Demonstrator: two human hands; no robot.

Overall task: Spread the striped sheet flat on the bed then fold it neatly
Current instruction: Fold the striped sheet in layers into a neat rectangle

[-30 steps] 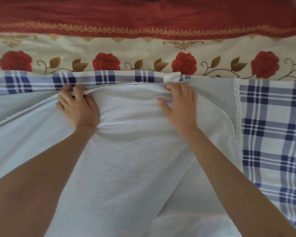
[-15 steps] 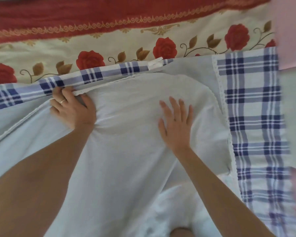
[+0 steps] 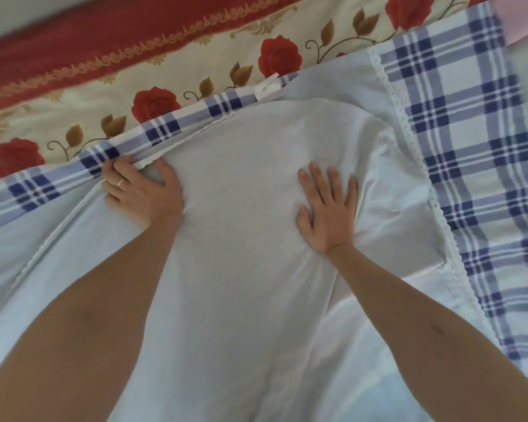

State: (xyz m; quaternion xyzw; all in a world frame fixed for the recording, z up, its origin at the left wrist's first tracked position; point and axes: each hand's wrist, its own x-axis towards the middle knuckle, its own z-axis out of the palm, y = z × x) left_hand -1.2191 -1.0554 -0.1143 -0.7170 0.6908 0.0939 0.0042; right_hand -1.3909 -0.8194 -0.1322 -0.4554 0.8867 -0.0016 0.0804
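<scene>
Bordering the sheet (image 3: 241,208): rose-print bedcover (image 3: 195,71), white tag (image 3: 268,86).

A home bedroom: rose-print bedspread (image 3: 171,86) under checked sheet (image 3: 457,153).

The left hand (image 3: 142,191) fingertips hide under the sheet (image 3: 241,269) hem; both elbows cut off.

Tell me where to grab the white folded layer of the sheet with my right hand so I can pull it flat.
Probably the rounded corner of the white layer, up near the lace trim. Come from the right, slipping fingers under that edge where it lies loose on the checked sheet. The right hand lies flat mid-cloth, holding nothing; the left hand pinches the far edge, so that corner is the matching hold.
</scene>
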